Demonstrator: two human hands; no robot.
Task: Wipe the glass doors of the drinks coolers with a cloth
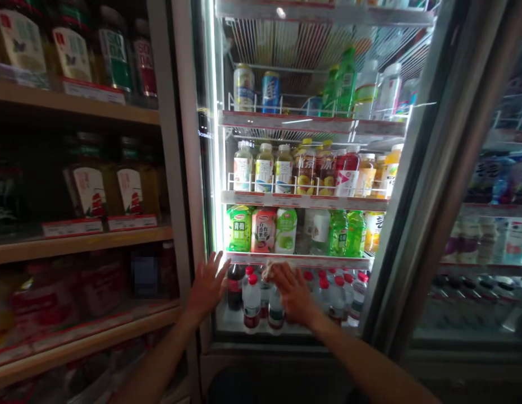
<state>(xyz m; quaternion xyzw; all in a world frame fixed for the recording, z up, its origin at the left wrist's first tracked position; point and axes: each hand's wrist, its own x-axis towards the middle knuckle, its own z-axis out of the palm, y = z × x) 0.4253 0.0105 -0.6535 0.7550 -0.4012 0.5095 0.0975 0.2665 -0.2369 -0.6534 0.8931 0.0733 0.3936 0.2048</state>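
Right hand (292,292): fingers close together, curled over a pale bunched cloth (268,272); exact grip under the palm not resolvable. Cloth sits in front of the lowest shelf's price strip (320,260), above the red-capped bottles (252,303), apparently on the glass door (278,342). Left hand (207,285): nothing held, fingers spread, near the door's left edge; contact cannot be told. Step judged to be wiping the pane. Method notes: keep the cloth flat beneath the fingers so no bare fingertip smears; use even pressure, overlapping strokes, right into the frame corners; refold to a clean face once streaks appear; brace with the left hand on the frame, not the glass.
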